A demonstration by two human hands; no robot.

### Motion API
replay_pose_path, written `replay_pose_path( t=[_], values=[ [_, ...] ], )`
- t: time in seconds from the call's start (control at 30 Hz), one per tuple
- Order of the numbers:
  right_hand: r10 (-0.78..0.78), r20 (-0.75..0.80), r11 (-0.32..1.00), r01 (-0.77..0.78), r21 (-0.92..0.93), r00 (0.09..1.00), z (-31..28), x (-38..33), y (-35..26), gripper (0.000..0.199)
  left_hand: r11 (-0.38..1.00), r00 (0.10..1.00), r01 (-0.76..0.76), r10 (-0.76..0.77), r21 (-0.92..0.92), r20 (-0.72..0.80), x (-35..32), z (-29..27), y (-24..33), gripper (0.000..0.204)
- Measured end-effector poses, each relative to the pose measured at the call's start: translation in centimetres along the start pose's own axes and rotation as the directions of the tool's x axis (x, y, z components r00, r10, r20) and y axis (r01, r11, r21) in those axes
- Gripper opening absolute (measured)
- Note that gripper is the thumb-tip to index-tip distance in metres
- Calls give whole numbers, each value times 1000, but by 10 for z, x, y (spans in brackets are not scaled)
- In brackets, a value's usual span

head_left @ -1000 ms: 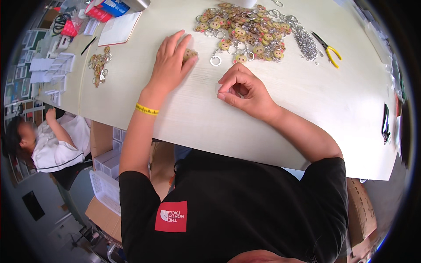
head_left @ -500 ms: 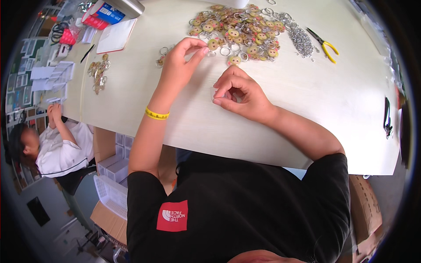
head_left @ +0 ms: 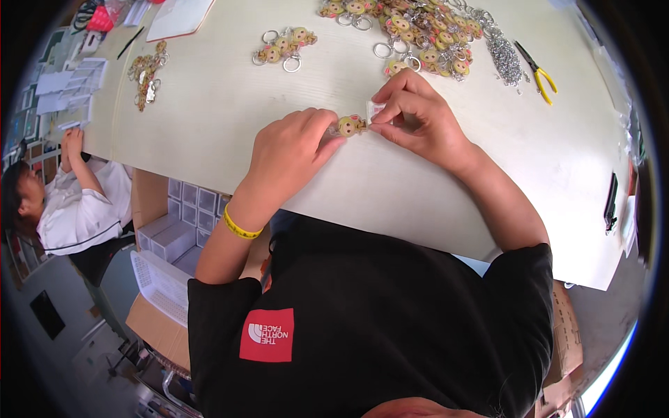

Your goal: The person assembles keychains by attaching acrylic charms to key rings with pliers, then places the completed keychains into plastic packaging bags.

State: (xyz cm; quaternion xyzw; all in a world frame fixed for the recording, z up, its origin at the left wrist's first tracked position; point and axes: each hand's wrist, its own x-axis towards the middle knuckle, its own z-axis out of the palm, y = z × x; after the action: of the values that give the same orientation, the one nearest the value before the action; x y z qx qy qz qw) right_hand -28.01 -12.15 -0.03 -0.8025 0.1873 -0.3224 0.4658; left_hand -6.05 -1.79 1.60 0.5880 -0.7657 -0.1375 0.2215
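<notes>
Over the near part of the table, my left hand (head_left: 291, 150) pinches a keychain (head_left: 350, 126) between thumb and fingers. Its flat charm is a yellow-haired cartoon face, and its ring is hidden by my fingers. Facing it, my right hand (head_left: 431, 124) is closed in a pinch on a small clear packet (head_left: 375, 109) with a pale edge and a reddish mark. The charm's right end meets the right fingertips; whether it is inside the packet I cannot tell. Beyond my hands lies a heap of similar keychains (head_left: 435, 38), and several more form a small keychain group (head_left: 282, 47).
Right of the heap are loose metal chains (head_left: 505, 59) and yellow-handled pliers (head_left: 540, 75). At the left lie another keychain cluster (head_left: 146, 76), a pen (head_left: 130, 42) and a notebook (head_left: 180, 19). A black tool (head_left: 611, 202) rests near the right edge. A person (head_left: 80, 202) sits at the far left.
My left hand has come from the heap toward me with a keychain, meeting my right hand. My right hand has shifted right and slightly away from me. The whole view has shifted too.
</notes>
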Motion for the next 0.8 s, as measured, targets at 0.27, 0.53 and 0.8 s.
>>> replay_pose_path(
  t=[0.27, 0.53, 0.8],
  values=[
    [90, 187, 996, -82, -46, 978, 17, -3, -9, 14, 997, 985, -67, 58, -47, -165, -10, 10, -6, 20],
    [54, 162, 984, -25, -177, 985, 26, 3, -13, 14, 978, 948, -196, 169, -76, -268, -10, 22, -20, 9],
    [122, 136, 985, -103, -139, 983, 31, 9, -15, 18, 966, 943, -248, 223, -76, -245, -6, 23, -23, 6]
  ],
)
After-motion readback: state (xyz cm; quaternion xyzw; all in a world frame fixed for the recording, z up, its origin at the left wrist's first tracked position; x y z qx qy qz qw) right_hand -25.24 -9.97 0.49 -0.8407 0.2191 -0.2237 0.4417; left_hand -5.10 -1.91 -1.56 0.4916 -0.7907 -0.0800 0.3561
